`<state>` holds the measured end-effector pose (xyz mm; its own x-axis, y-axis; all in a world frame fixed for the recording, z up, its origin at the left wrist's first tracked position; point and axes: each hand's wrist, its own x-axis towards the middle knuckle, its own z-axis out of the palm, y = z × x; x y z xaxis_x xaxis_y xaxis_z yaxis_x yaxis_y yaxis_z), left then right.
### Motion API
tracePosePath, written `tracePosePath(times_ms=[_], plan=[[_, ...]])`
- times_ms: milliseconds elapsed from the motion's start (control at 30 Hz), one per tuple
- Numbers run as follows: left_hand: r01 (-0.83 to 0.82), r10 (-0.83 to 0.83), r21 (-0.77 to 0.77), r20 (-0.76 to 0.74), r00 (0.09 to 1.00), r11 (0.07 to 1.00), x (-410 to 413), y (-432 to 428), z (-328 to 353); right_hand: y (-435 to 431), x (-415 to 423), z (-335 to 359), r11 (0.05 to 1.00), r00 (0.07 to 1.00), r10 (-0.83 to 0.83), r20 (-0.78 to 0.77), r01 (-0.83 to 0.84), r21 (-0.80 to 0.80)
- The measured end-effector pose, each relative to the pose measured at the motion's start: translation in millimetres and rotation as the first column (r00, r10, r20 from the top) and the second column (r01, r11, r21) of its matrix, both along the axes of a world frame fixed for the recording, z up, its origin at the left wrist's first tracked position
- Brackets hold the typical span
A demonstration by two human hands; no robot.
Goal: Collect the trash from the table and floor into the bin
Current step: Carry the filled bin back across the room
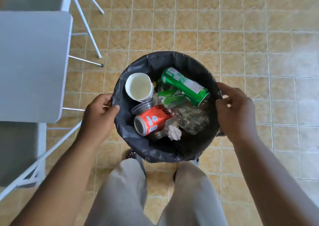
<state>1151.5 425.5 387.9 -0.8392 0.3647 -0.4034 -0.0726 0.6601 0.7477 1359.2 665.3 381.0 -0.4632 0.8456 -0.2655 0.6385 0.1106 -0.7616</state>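
Bin point(165, 156), lined with a black bag, stands on the tiled floor point(241, 35) just ahead of the person's legs and right of a grey worktop point(31, 61), squarely between both hands. The left hand point(98, 115) has its grip closed on the left rim, thumb hooked inside the liner. Inside lie one white paper cup point(139, 86), a small stack of grey lids point(143, 106), one red drink can point(151, 120), one crumpled tissue point(174, 132), one crushed green-labelled bottle point(172, 96), one green snack tube point(184, 86) slanting from upper left to lower right, and some clear plastic wrap point(191, 120). The right hand point(236, 110) curls at the right rim; whether its grip has closed cannot be told. Both hands are equally near, which suggests a two-handed lift or shift of the bin.
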Motion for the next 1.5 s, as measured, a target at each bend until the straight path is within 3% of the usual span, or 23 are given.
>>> tracePosePath(times_ms=[300, 700, 1100, 1500], plan=[[0.069, -0.062, 0.054, -0.115, 0.991, 0.996, 41.1, 13.2, 148.7, 1.1, 61.3, 154.1, 0.997, 1.000, -0.017, -0.017, 0.018, 0.079], [0.081, -0.057, 0.123, -0.186, 0.981, 0.989, 58.9, 29.8, 205.9, 36.0, 64.1, 210.3, 0.996, 0.996, 0.032, -0.089, -0.024, 0.081], [-0.023, 0.069, 0.220, -0.205, 0.976, 0.975, -91.8, 68.1, 214.4, 70.9, -92.5, 227.3, 0.998, 0.993, -0.005, -0.115, 0.013, 0.068], [-0.003, 0.057, 0.233, -0.225, 0.973, 0.973, -276.2, 118.2, 222.4, 128.6, -277.1, 233.1, 0.997, 0.990, 0.004, -0.144, 0.007, 0.073]])
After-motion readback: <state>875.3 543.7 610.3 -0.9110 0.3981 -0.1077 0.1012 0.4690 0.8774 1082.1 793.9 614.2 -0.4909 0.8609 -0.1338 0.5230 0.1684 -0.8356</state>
